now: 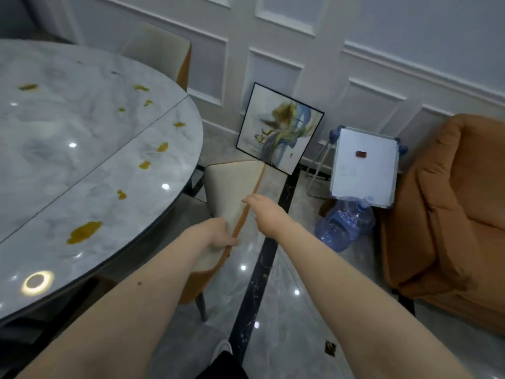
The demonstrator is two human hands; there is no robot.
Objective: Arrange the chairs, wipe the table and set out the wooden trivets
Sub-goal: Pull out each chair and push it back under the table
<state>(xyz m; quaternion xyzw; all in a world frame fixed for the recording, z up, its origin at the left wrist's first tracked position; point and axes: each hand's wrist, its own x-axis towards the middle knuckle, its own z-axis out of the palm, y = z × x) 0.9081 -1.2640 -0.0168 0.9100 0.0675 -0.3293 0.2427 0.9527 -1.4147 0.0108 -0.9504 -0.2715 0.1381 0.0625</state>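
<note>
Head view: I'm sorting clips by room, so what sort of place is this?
Probably a home dining area: a round marble table with chairs drawn up, panelled walls, and an orange sofa alongside.

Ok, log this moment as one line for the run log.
stage: arranging chairs | left hand: grips chair back | right hand: on its top edge | table: yellow stains, unwiped | trivets: not seen

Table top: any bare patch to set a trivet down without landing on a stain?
Table: the left-centre marble, inside the arc of yellow stains, looks bare. The right rim is crowded with spots from top to bottom. Both the left hand and right hand are on the chair back.
</note>
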